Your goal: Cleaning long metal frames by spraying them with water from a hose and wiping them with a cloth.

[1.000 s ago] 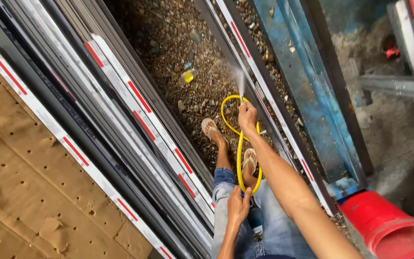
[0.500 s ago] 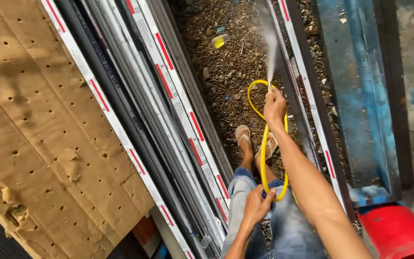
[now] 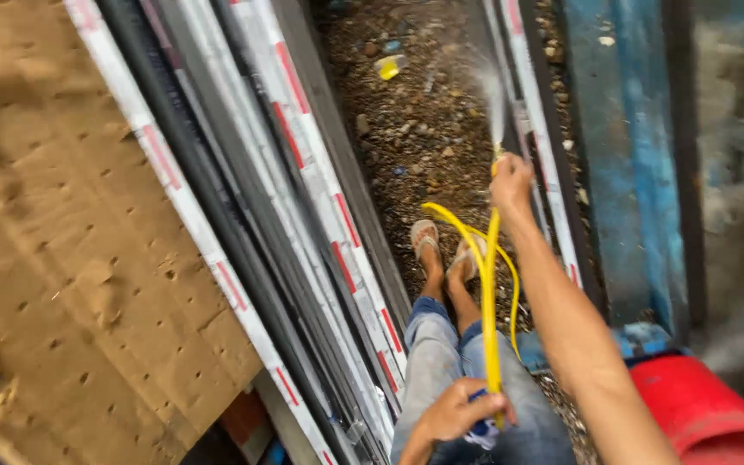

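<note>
Right now the yellow hose [image 3: 491, 301] runs almost straight up and down the picture, its long axis going from the person's lap out toward the ground ahead. Its free end points away from the person, and a thin spray of water [image 3: 494, 103] leaves it toward the far gravel. A slack loop of the same hose curves out to the left and right between the two hands, passing over the feet.

Below lies gravel ground [image 3: 415, 129] scattered with small stones and a bit of yellow litter [image 3: 389, 65]. The person's sandalled feet [image 3: 445, 245] stand on it side by side, with blue jeans [image 3: 432, 362] above them. To the left a stack of long metal frames [image 3: 286, 215] with red and white striped wrapping leans across the view, and beyond that a brown pegboard sheet [image 3: 71, 241] full of small holes. To the right stands a blue metal frame [image 3: 622, 155], with more striped strips just beside the spray. A red bucket [image 3: 699, 413] sits at the lower right, near the outstretched arm. Nothing blocks the spray's path.

The right hand [image 3: 510, 179] is stretched forward, fingers closed around the hose just behind its end. The left hand [image 3: 458, 412], close to the body, is curled shut around the lower part of the hose, over the jeans.
</note>
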